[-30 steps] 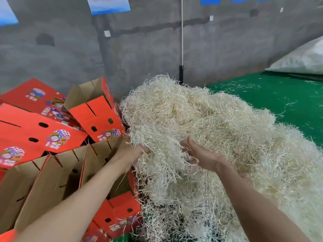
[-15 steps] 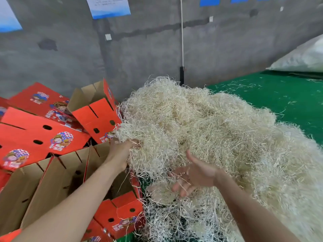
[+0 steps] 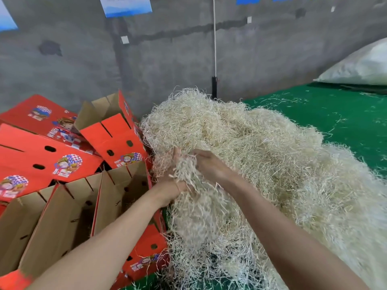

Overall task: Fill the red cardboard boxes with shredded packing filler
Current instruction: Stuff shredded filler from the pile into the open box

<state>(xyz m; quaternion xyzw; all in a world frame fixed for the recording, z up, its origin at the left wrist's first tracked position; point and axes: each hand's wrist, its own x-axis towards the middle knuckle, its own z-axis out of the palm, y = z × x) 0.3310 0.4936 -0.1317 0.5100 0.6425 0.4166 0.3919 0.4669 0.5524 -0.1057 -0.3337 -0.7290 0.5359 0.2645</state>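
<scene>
Red boxes [image 3: 62, 164]: stacked at the left; no filler is seen in the nearest open box [image 3: 117, 197].
Left hand [image 3: 172, 178]: pressed against a clump [image 3: 186, 170]; fingers half buried, so their curl cannot be told.
Right hand [image 3: 209, 166]: fingers curled into the same clump.
Filler pile [image 3: 272, 164]: heaped on the green mat [image 3: 335, 114], touching the boxes.
Risk: tangled strands could be dragged from the pile or shed beside the box if the clump is loosely held.

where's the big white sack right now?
Head view, far right: the bulging white plastic sack lies on the green floor mat against the grey wall, beyond the pile of pale shredded filler.
</scene>
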